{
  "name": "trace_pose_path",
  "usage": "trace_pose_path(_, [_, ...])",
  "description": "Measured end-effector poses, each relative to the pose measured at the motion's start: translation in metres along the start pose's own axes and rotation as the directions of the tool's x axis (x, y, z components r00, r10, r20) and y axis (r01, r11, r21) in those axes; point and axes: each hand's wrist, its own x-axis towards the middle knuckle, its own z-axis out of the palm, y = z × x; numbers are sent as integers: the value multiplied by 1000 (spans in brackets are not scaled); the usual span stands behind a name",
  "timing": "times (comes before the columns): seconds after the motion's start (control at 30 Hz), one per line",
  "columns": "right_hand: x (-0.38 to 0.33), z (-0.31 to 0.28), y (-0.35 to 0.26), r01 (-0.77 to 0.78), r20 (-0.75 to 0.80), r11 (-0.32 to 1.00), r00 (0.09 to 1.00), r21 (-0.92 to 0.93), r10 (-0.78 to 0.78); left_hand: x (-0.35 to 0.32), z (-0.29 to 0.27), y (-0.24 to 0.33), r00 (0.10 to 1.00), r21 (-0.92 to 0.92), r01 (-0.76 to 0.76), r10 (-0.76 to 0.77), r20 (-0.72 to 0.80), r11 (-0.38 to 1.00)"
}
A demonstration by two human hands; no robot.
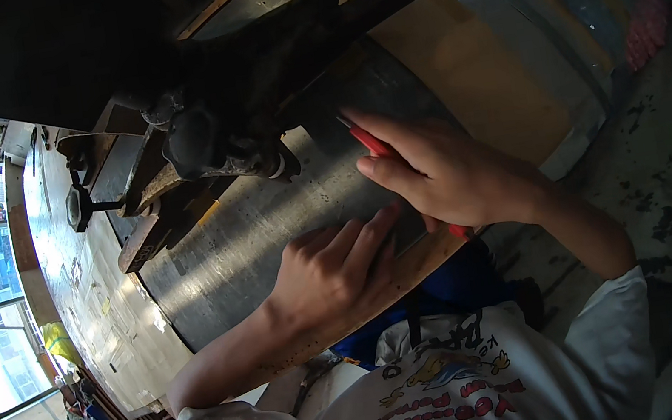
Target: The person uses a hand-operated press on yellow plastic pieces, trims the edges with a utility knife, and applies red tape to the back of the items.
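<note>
The right hand point(443, 178) pinches a red-handled tool point(374, 146) on the grey metal sheet point(252, 222). At its seven o'clock, the left hand point(335, 266) presses flat, fingers together, on the sheet; a dark vise point(229, 122) sits at ten o'clock.

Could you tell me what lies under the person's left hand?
The left hand presses flat on a grey metal sheet, which rests on the wooden bench edge. Whatever the palm covers is hidden.

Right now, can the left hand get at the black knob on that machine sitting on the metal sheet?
Probably yes. The left hand lies flat on the metal sheet, fingers spread and holding nothing, and only bare sheet shows between it and the black knob. The right hand, holding a red-handled tool, is off to the side.
</note>
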Motion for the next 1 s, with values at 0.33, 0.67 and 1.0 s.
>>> trace_pose_path(0.33, [34, 22, -2, -134, 81, 921, 990, 366, 112, -8, 0, -9, 992, -6, -122, 122, -23, 993])
trace_pose_path(0.67, [50, 29, 5, -11, -71, 942, 997, 335, 37, -11, 3, -12, 987, -9, -126, 126, 96, 992])
trace_pose_path(1.0, [51, 39, 6, 114, -219, 972, 973, 204, -68, -10, -3, -12, 982, -15, -126, 127, 136, 992])
